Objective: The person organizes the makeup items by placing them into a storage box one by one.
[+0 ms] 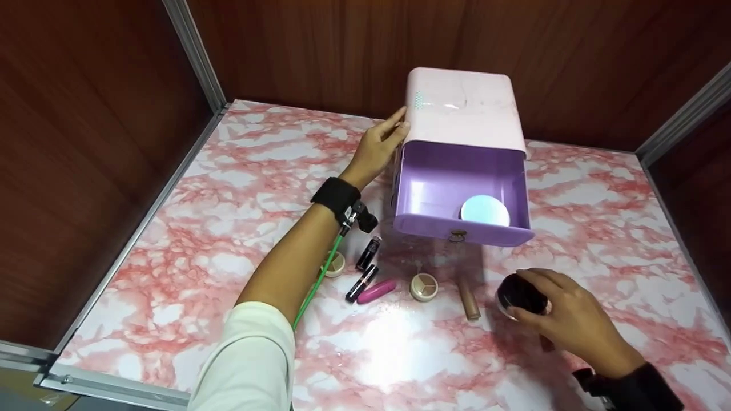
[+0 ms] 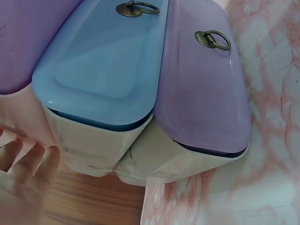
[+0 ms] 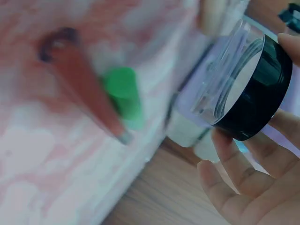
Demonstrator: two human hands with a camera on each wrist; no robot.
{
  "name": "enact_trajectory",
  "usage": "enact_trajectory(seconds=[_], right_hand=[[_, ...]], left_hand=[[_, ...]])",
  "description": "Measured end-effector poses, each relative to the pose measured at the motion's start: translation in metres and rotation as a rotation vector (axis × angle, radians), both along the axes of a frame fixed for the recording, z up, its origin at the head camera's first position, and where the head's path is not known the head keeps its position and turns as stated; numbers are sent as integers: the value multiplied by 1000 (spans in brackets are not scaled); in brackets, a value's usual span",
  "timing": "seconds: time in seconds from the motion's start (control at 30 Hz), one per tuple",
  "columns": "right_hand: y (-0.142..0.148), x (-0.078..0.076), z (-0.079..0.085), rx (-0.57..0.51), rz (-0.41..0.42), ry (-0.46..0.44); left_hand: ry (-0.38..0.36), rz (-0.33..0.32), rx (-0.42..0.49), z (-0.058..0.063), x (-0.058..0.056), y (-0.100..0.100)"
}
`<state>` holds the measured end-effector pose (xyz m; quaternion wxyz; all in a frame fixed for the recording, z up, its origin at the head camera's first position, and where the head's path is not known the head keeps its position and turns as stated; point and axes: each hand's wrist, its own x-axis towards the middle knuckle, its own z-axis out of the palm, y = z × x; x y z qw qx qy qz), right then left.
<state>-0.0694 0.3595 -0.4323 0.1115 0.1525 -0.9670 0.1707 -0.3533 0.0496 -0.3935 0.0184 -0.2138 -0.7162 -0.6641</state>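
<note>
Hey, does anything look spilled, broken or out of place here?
I see no plain spill or damage. Just mildly untidy: on the pink-and-white marbled table, a glossy magenta tube and a slim brown cylindrical tube lie loose, slanting different ways, outside the open purple plastic drawer, rather than lined up.

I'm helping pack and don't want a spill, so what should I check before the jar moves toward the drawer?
1. Jar grip: ok; the right hand holds the black-lidded jar.
2. Lid screwed tight: cannot tell.
3. Drawer open: ok; the top purple drawer is pulled out.
4. Space inside: looks ok; one round container sits front right, with bare floor to its left.
5. Cabinet steadied: probably ok; the left hand touches the side of the pink cabinet.
6. Tabletop cleared: not ok; the pink tube and brown tube lie there.
</note>
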Motion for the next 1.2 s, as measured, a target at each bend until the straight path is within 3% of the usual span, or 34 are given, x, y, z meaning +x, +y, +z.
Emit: enact_trajectory(seconds=[0.1, 0.27, 0.47, 0.6, 0.9, 1.07, 1.2], right_hand=[[-2, 3, 14, -5, 37, 78], [-4, 7, 42, 10, 45, 123], [-11, 7, 73, 31, 79, 146], [-18, 4, 88, 17, 99, 176], [-30, -9, 112, -31, 182, 263], [-38, -23, 128, -67, 214, 314], [-51, -35, 141, -76, 176, 282]], left_hand=[[12, 14, -25, 0, 0, 0], [6, 22, -51, 5, 5, 0], [-13, 29, -69, 29, 30, -6], [-20, 30, -84, 34, 35, -7], [-17, 19, -82, 7, 6, -1], [-2, 0, -50, 8, 7, -1], [20, 13, -69, 4, 4, -1]])
